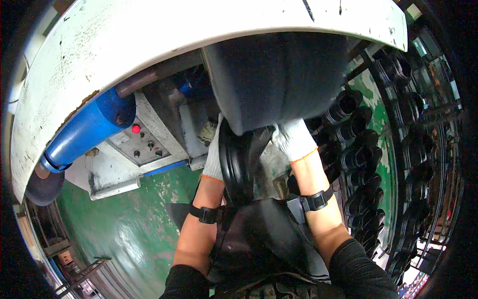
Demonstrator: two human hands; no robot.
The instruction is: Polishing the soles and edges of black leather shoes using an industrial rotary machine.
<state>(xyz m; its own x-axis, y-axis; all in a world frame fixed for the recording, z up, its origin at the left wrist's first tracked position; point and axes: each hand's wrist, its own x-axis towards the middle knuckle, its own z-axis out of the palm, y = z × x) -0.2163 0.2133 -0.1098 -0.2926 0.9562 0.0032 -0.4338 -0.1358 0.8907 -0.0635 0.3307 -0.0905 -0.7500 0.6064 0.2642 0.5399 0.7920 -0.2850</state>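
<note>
A black rubber tyre-like ring (pixel 238 162) stands on edge in front of me, just under a big dark rounded machine part (pixel 276 74). My left hand (pixel 214 154), in a white knit glove, presses the ring's left side. On the ring's right side, near its top, sits my gloved right hand (pixel 295 139), partly tucked under the dark part. Both forearms wear black wrist straps. A black apron (pixel 259 239) covers my front below the ring.
A large white curved machine housing (pixel 149 45) arches overhead, with a blue cylinder (pixel 84 132) and a grey control panel with a red button (pixel 136 129) at left. Several black rubber rings hang on racks (pixel 358 164) to the right. The floor (pixel 129 224) is green.
</note>
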